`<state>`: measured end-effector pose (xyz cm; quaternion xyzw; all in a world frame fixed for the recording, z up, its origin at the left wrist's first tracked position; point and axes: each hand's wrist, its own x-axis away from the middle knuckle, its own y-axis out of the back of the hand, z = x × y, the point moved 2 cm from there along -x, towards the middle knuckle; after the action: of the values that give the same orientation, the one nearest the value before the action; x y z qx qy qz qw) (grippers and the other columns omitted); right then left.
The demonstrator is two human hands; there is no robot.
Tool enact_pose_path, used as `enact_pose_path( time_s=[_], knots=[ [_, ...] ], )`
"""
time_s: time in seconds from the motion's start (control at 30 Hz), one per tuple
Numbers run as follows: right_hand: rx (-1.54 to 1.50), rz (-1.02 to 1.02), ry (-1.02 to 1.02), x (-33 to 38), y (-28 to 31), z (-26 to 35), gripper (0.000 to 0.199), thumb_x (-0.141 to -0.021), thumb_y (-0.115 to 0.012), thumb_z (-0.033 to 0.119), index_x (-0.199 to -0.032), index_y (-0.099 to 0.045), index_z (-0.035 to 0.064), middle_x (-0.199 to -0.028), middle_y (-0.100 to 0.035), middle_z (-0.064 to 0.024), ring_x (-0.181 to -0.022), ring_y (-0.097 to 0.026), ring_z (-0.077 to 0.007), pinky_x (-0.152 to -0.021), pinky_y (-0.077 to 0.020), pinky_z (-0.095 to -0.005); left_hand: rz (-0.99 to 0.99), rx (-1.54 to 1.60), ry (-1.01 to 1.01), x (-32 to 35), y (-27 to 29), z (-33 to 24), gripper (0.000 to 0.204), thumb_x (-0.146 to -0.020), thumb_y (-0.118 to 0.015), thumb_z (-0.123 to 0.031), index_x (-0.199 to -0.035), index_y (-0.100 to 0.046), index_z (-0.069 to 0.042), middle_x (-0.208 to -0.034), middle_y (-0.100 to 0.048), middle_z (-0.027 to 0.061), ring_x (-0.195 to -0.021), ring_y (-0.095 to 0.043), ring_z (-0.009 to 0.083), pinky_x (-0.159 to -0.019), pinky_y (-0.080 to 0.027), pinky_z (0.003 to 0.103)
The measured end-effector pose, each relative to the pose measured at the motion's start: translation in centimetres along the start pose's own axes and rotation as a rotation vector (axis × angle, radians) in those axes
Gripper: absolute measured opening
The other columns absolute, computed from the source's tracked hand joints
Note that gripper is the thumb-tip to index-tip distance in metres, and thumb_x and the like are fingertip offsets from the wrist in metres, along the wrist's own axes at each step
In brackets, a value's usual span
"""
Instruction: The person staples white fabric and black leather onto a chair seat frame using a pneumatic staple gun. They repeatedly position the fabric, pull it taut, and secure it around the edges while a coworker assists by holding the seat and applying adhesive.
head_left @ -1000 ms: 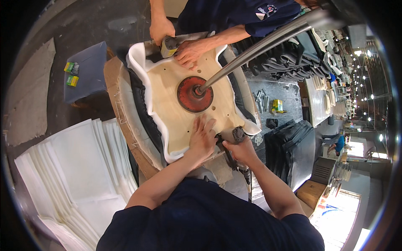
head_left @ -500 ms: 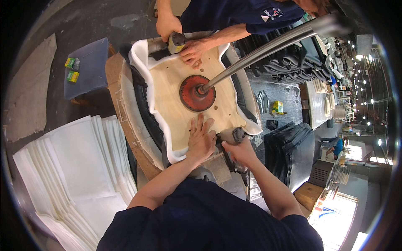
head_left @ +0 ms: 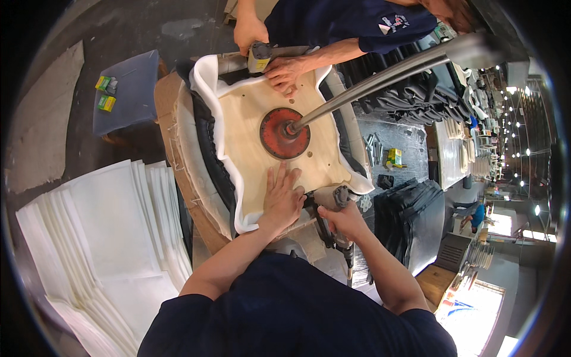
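A light plywood panel [head_left: 244,128] with a white foam rim [head_left: 215,113] lies over dark material in a padded frame [head_left: 205,202]. A round red disc [head_left: 279,140] at the end of a slanting metal rod [head_left: 375,77] rests on its middle. My left hand [head_left: 282,199] lies on the panel's near part, fingers stretched and spread. In my right hand [head_left: 346,220] is a staple gun [head_left: 332,198], its nose at the panel's near edge beside my left hand. Across from me, a co-worker's hand [head_left: 250,34] grips another staple gun [head_left: 259,56]; their other hand [head_left: 285,74] presses the far edge.
A stack of white sheets [head_left: 113,226] stands at left, below a blue-grey plastic-covered surface [head_left: 128,89] with small boxes. On the right are black covers [head_left: 410,217], a yellow-green box [head_left: 394,157] and loose metal strips [head_left: 375,149]. An air hose fitting [head_left: 348,253] hangs below my staple gun.
The whole view has shifted slightly. My left hand sits a little further left on the panel. Both staple guns stay near the panel's edges, still held.
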<state>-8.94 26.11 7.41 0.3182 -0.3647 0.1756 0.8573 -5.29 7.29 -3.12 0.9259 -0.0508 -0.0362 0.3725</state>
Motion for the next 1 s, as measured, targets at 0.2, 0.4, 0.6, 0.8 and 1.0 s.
enact_pose_path(
  time_s=[0.2,0.4,0.6,0.8,1.0],
  knots=[
    [0.016,-0.106,0.104,-1.4,-1.3,-1.0,0.027,-0.096,-0.087,0.023,-0.096,-0.072,0.0001,-0.071,-0.067,-0.0016,-0.049,-0.058,-0.0117,-0.045,-0.0433,-0.0304,-0.009,-0.01,-0.028,0.1,-0.2,-0.2,0.022,-0.098,-0.075,-0.026,-0.106,-0.079,-0.006,-0.166,-0.043,0.0133,-0.168,-0.014,0.0466,-0.134,-0.008,0.071],
    [-0.035,-0.072,0.073,-0.8,-0.5,-0.4,0.032,-0.095,-0.088,0.027,-0.102,-0.074,-0.0002,-0.072,-0.069,-0.002,-0.049,-0.06,-0.0124,-0.046,-0.0446,-0.0314,-0.022,-0.026,-0.037,0.5,0.5,0.7,0.023,-0.095,-0.077,-0.025,-0.106,-0.079,-0.005,-0.167,-0.042,0.0131,-0.168,-0.015,0.0462,-0.134,-0.009,0.069],
    [-0.125,-0.026,0.1,0.1,-0.9,-0.7,0.034,-0.095,-0.089,0.028,-0.103,-0.074,-0.0008,-0.071,-0.069,-0.0024,-0.048,-0.06,-0.0122,-0.045,-0.0446,-0.0317,0.054,0.018,0.053,0.3,1.2,0.1,0.024,-0.094,-0.076,-0.022,-0.109,-0.081,-0.004,-0.166,-0.044,0.0138,-0.169,-0.014,0.0445,-0.136,-0.005,0.066],
    [-0.033,-0.052,0.05,-0.3,-1.8,-1.5,0.033,-0.094,-0.089,0.028,-0.098,-0.075,-0.0015,-0.069,-0.068,-0.0033,-0.049,-0.06,-0.0122,-0.046,-0.0461,-0.0329,-0.036,0.074,0.036,0.5,0.7,0.0,0.021,-0.091,-0.075,-0.019,-0.103,-0.08,-0.001,-0.163,-0.047,0.0151,-0.168,-0.017,0.0442,-0.135,-0.006,0.067],
    [0.099,-0.112,0.012,-0.3,-2.3,0.5,0.022,-0.098,-0.084,0.02,-0.104,-0.074,0.0002,-0.072,-0.066,-0.0012,-0.049,-0.057,-0.0118,-0.046,-0.0442,-0.0314,-0.067,0.045,0.03,0.3,0.4,0.0,0.022,-0.09,-0.074,-0.016,-0.103,-0.079,0.002,-0.16,-0.047,0.0153,-0.168,-0.017,0.0442,-0.134,-0.008,0.068]
  ],
)
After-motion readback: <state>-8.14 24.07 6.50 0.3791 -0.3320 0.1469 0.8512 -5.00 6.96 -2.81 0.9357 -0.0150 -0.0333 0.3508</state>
